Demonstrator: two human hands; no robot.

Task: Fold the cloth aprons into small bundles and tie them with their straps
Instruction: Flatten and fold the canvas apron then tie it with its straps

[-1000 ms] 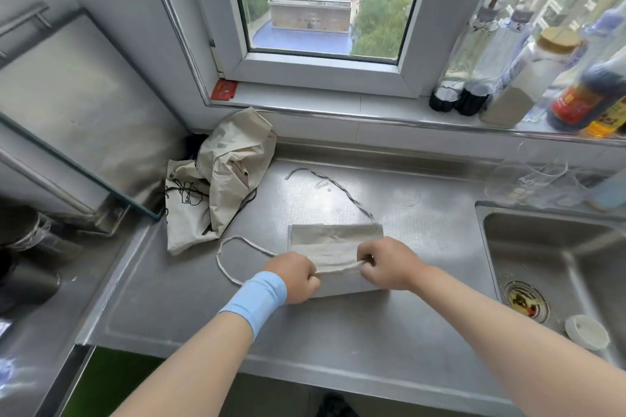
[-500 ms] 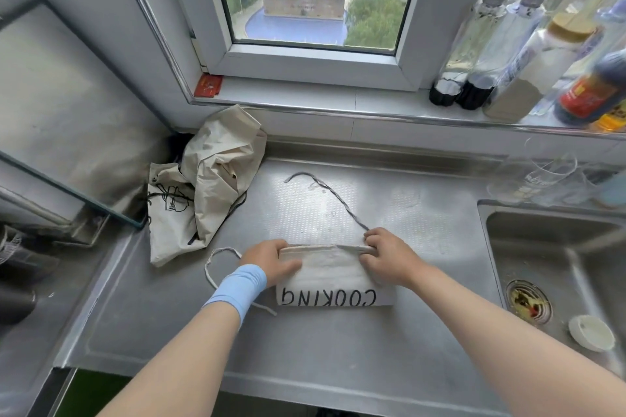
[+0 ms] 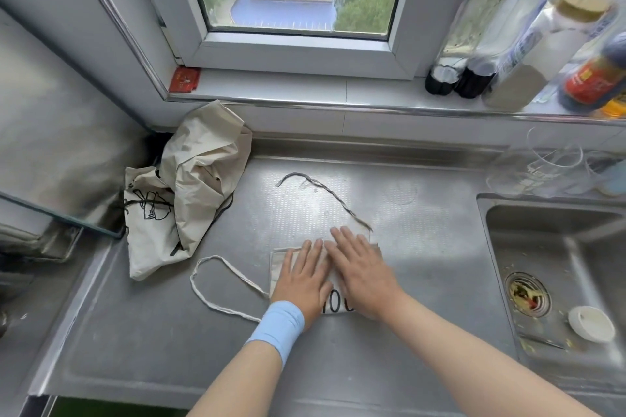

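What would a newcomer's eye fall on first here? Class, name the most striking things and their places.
The left hand and the right hand press flat, side by side, on a folded apron in the middle of the steel counter. A pale strap loops out to its left, and a crumpled apron is heaped in the back left corner.

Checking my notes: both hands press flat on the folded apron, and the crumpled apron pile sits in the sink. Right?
No. The head view shows the crumpled apron pile on the counter, left of the hands, not in the sink. Left hand and right hand do press flat on the folded apron.
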